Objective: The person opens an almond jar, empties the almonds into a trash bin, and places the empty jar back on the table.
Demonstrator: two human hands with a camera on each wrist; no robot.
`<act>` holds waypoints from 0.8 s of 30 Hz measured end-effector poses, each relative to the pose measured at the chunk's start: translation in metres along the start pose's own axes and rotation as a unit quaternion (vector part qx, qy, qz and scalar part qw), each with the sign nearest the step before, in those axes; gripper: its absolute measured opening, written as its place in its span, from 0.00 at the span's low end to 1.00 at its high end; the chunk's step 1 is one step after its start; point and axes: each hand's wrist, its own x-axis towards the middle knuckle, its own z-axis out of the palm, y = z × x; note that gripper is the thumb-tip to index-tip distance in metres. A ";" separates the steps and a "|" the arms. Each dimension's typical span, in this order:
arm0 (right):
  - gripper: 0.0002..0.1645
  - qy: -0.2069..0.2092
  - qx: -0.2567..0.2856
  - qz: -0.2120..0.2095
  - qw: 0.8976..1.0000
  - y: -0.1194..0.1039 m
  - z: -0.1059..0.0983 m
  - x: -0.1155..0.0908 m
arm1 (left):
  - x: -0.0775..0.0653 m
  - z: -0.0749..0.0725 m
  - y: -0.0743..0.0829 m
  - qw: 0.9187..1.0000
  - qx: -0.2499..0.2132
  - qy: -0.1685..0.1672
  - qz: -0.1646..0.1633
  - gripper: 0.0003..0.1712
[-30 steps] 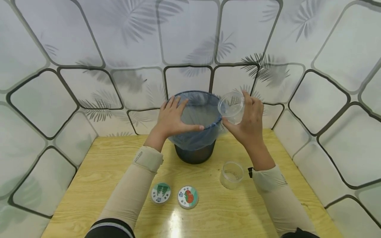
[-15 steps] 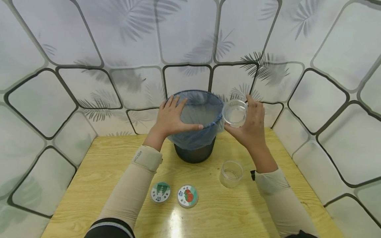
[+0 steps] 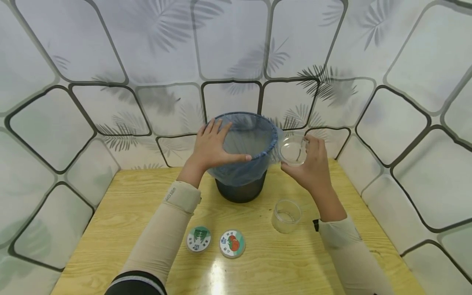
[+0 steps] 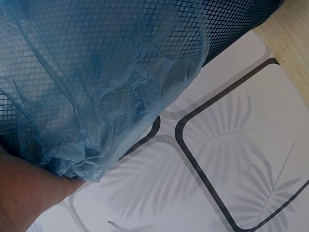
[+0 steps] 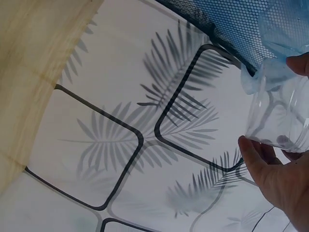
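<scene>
A blue plastic bag [image 3: 239, 174] lines a black mesh trash bin [image 3: 241, 194] and folds over its rim. My left hand [image 3: 212, 151] rests on the bin's left rim, fingers spread and thumb stretched along the near edge. In the left wrist view, part of that hand [image 4: 34, 193] touches the crumpled bag edge. Just right of the bin, my right hand [image 3: 311, 168] grips a clear round plastic jar [image 3: 293, 150] between thumb and fingers. Through the right wrist view the jar's wall [image 5: 277, 116] is see-through, close beside the bag.
A second clear jar [image 3: 287, 219] stands on the wooden table [image 3: 147, 196], right of the bin. Two round lids lie nearer me: one with a leafy vegetable picture [image 3: 199, 239], one with a tomato picture [image 3: 232, 243]. Patterned wall covering [image 3: 236, 53] encloses the back and sides.
My right hand has lowered and shifted slightly right with the jar, which has turned in view and moved off the bin's rim. My left hand stays put.
</scene>
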 end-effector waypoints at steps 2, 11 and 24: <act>0.53 -0.015 0.003 0.017 1.000 0.002 0.000 -0.004 | 0.000 0.000 0.000 1.000 -0.001 -0.002 0.001 0.73; 0.53 -0.073 -0.017 0.072 0.995 0.010 0.001 -0.019 | -0.001 0.000 0.000 1.000 0.000 -0.002 0.004 0.73; 0.56 -0.161 -0.041 0.127 0.978 0.025 0.007 -0.037 | 0.002 0.001 -0.002 1.000 -0.002 -0.001 0.003 0.74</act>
